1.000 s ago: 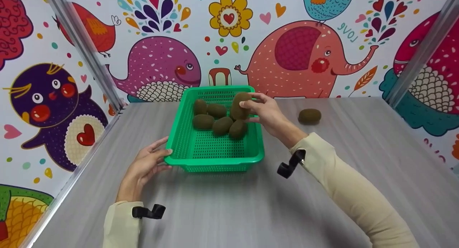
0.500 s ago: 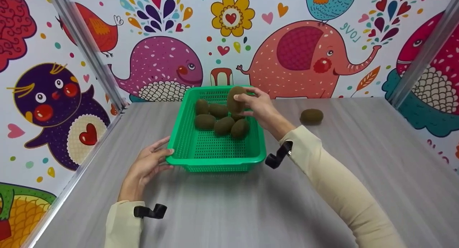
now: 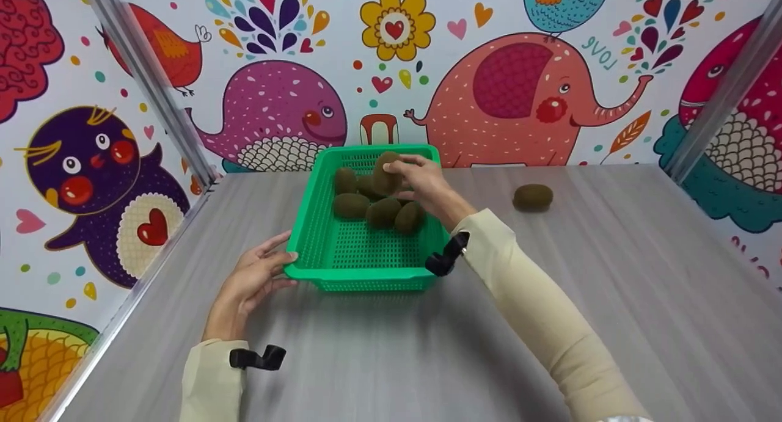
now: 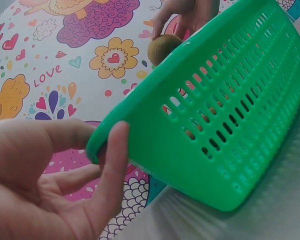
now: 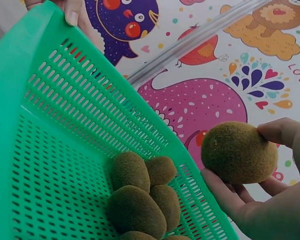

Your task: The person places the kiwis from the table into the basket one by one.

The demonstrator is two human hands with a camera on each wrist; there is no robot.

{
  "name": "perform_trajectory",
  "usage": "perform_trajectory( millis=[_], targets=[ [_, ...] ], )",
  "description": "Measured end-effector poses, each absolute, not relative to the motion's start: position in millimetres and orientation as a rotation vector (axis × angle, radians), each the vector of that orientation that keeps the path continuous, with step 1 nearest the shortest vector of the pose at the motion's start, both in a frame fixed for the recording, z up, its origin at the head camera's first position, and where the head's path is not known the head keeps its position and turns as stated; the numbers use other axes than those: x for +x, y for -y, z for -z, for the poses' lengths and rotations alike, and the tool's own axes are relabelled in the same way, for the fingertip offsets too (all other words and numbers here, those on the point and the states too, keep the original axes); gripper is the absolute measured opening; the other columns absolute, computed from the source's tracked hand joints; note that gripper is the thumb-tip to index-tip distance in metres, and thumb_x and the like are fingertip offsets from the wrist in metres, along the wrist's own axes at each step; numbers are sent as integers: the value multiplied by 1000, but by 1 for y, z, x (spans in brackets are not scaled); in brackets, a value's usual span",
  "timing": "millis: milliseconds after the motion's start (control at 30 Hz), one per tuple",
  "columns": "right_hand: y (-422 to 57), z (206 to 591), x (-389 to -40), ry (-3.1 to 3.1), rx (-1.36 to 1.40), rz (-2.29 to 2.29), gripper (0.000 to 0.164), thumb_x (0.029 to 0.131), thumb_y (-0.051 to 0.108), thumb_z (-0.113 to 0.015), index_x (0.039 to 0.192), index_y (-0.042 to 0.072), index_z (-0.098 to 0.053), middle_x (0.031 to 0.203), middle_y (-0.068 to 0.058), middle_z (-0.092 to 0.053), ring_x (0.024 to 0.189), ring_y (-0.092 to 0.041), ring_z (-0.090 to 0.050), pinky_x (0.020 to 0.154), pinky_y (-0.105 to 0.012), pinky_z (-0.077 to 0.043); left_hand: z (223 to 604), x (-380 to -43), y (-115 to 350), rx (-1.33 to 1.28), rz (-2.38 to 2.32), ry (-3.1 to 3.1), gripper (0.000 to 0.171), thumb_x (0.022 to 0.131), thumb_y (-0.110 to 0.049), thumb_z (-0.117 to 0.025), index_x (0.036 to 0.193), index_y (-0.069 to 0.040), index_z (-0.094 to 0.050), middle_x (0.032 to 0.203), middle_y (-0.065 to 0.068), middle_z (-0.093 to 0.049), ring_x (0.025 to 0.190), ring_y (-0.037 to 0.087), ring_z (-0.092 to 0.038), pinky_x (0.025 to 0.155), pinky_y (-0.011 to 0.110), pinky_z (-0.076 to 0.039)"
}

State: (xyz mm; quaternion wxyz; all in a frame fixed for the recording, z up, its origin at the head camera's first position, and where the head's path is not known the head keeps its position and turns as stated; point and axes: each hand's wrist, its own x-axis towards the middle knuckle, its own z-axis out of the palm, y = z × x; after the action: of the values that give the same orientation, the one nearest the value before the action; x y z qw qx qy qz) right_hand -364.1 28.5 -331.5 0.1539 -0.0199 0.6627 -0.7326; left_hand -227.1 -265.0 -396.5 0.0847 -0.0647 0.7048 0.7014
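A green plastic basket (image 3: pixel 366 274) with slotted walls stands on the table, and several brown kiwis (image 3: pixel 350 206) lie together in its far half. My left hand (image 3: pixel 250 281) pinches the basket's near left corner; the left wrist view shows thumb and fingers on either side of the rim. In my right hand (image 3: pixel 427 187) a kiwi (image 5: pixel 239 152) is held between thumb and fingers, above the kiwis at the back of the basket. That held kiwi partly hides the ones behind it in the head view.
One more kiwi (image 3: pixel 533 197) lies on the grey table (image 3: pixel 586 245) to the right of the basket. Behind the table rises a wall (image 3: pixel 391 104) printed with cartoon animals, with metal posts (image 3: pixel 149 80) at the corners.
My right hand has moved left over the basket with the kiwi in its fingers. The left hand keeps its place at the basket corner.
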Motion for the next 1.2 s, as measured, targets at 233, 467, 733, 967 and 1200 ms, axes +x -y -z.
perform_trajectory(
  millis=[233, 467, 733, 967, 1200],
  targets=[
    [-20, 340, -373, -1846, -17, 2053, 46, 98, 23, -65, 140, 10, -51, 144, -10, -50, 133, -32, -51, 108, -44, -50, 398, -228, 266, -218, -2077, -2110, 65, 100, -13, -60, 158, -12, -31, 117, 3, -65, 91, 10, -70, 71, 27, -60],
    [-17, 348, -380, -1821, -19, 1983, 50, 99, 27, -64, 143, 9, -47, 144, -9, -51, 131, -32, -54, 104, -44, -53, 396, -228, 265, -208, -2097, -2099, 66, 99, -12, -62, 158, -10, -31, 112, 2, -66, 90, 9, -69, 71, 28, -61],
    [-11, 355, -381, -1738, -16, 1964, 52, 98, 23, -66, 143, 6, -48, 146, -13, -50, 132, -35, -53, 105, -47, -51, 396, -228, 264, -196, -2103, -2104, 66, 98, -10, -61, 157, -8, -31, 106, 1, -67, 85, 8, -70, 67, 26, -59],
    [-6, 359, -379, -1737, 1, 1873, 57, 98, 19, -64, 148, 2, -40, 148, -17, -46, 133, -36, -51, 107, -49, -50, 395, -228, 265, -206, -2104, -2087, 67, 98, -11, -62, 158, -9, -31, 106, -1, -69, 85, 8, -70, 68, 26, -60],
    [-2, 361, -377, -1750, 2, 1794, 63, 99, 17, -64, 151, 0, -32, 147, -20, -44, 131, -35, -54, 104, -49, -52, 394, -228, 265, -214, -2103, -2091, 67, 98, -10, -62, 157, -9, -32, 105, -1, -68, 85, 8, -69, 68, 27, -60]
  ],
)
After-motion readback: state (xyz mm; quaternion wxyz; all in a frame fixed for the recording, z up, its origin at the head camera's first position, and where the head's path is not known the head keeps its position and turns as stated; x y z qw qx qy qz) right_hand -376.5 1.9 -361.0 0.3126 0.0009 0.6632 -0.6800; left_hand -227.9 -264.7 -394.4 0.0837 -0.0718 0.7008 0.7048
